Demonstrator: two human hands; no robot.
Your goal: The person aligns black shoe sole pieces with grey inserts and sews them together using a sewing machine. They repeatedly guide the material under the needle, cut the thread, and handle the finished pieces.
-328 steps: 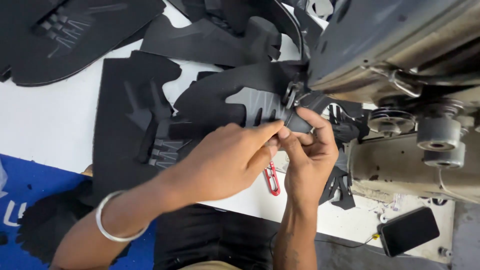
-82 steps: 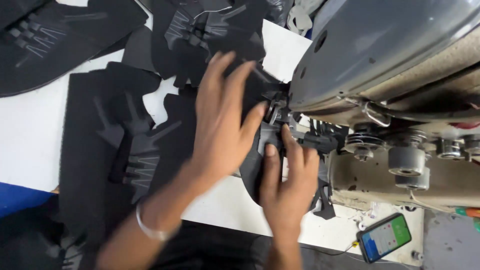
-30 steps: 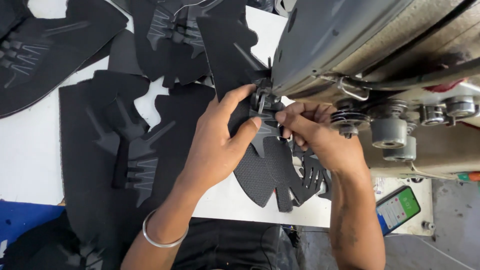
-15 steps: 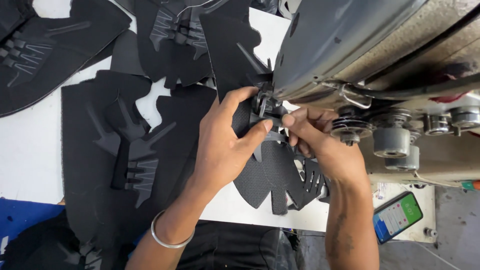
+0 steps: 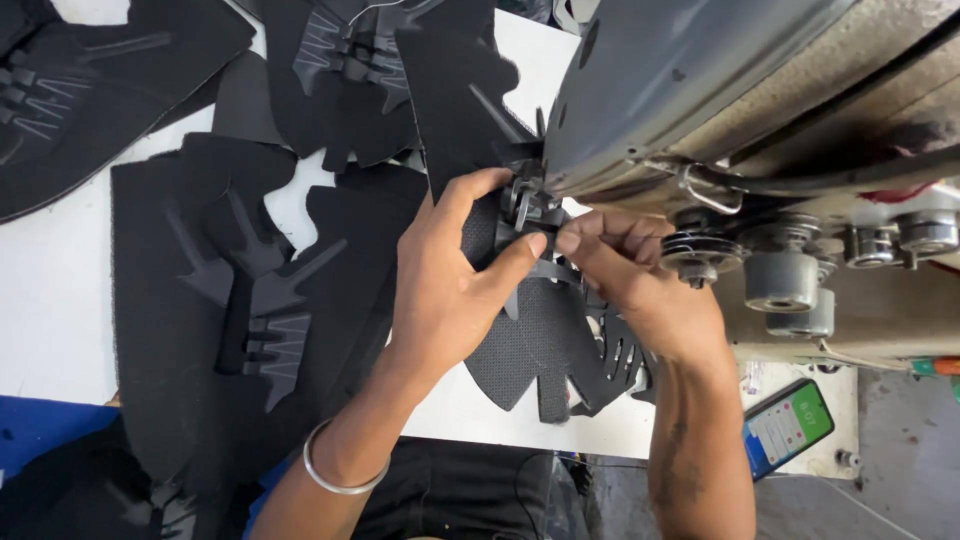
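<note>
At the centre of the frame, the thumb and forefinger of the left hand (image 5: 455,275) pinch closed on a black mesh shoe-upper piece (image 5: 530,345), the thumb tip pressing a narrow dark strap across it; the other fingers of that hand curve up toward the presser foot (image 5: 522,200) of the sewing machine (image 5: 720,90); just right of them, the right hand (image 5: 640,285) has its fingertips closed on the same piece, thumb tip nearly touching the left thumb; the upper piece lies under the machine head at centre, its lobed lower edge hanging toward the bottom of the frame over the edge of the white table (image 5: 60,270); a silver bangle (image 5: 335,478) circles the left wrist at lower centre; further left, a stack of black cut pieces with grey overlays (image 5: 250,320) covers the table's middle; more black pieces (image 5: 90,90) lie in the upper left and along the top; the grey machine body fills the upper right, with metal tension discs and knobs (image 5: 785,275) on its face at right; a smartphone with a lit green screen (image 5: 788,425) lies at lower right; blue cloth (image 5: 45,440) shows at the lower left corner.
</note>
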